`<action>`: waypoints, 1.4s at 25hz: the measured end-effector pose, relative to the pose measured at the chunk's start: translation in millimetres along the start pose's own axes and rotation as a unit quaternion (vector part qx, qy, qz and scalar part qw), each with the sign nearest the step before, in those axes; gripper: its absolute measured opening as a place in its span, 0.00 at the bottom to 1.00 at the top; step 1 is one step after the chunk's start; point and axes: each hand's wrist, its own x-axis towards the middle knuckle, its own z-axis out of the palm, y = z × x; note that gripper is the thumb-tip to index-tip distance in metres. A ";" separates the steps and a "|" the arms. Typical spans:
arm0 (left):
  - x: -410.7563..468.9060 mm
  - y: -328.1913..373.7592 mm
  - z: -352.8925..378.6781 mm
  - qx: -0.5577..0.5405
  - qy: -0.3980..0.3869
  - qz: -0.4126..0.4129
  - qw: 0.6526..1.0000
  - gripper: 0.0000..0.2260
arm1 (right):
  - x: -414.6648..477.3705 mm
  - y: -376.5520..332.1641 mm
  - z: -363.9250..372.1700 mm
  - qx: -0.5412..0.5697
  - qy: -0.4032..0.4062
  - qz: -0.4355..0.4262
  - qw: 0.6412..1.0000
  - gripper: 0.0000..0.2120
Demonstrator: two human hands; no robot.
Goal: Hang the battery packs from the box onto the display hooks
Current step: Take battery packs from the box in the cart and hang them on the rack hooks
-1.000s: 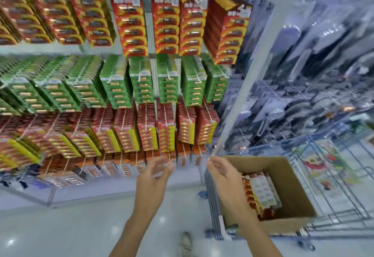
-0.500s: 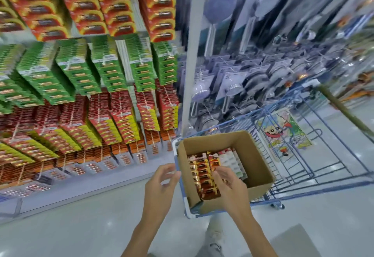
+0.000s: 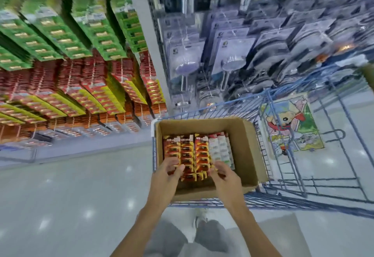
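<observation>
A brown cardboard box [image 3: 248, 145] stands in a blue wire cart. Inside it lie rows of red-and-yellow battery packs [image 3: 188, 151], with white packs [image 3: 219, 149] at their right. Both hands reach into the box at its near end. My left hand [image 3: 165, 175] curls fingers and thumb round the left red-and-yellow stack. My right hand [image 3: 225, 175] has its fingers curled on the near edge of the middle stack. Hooks on the display [image 3: 97, 92] at the left carry rows of similar red-and-yellow packs.
Green packs [image 3: 60, 40] hang above the red ones. A grey upright post [image 3: 149, 40] separates them from grey blister-packed goods [image 3: 232, 54] at the right. The blue cart [image 3: 287, 177] extends rightward, with a cartoon poster [image 3: 291, 127] inside it. Glossy floor lies between me and the shelf.
My view has swung from the shelf down and right to the box. Both hands have dropped from in front of the display into the box and closed on the packs.
</observation>
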 end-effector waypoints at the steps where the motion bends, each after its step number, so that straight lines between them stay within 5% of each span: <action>1: 5.1 -1.1 7.7 0.015 -0.004 -0.017 1.000 0.15 | 9.4 1.5 -3.2 -0.014 -0.009 0.009 1.000 0.18; 9: 80.6 -34.9 50.3 0.121 -0.051 -0.131 0.983 0.23 | 97.4 29.5 19.2 -0.070 -0.082 0.125 0.986 0.34; 18: 157.5 -93.0 91.0 0.110 0.004 -0.222 0.969 0.25 | 183.6 69.0 71.9 -0.109 -0.134 0.146 0.974 0.21; 26: 179.6 -121.7 121.9 0.171 0.070 -0.264 0.946 0.33 | 217.6 93.5 99.3 -0.194 -0.084 0.159 0.964 0.40; 31: 180.6 -116.4 126.7 0.182 0.094 -0.266 0.942 0.39 | 218.3 95.0 102.9 -0.148 -0.019 0.145 0.978 0.37; 35: 183.1 -113.1 129.0 0.105 0.106 -0.262 0.954 0.46 | 212.1 92.9 95.5 -0.003 -0.045 0.133 0.990 0.16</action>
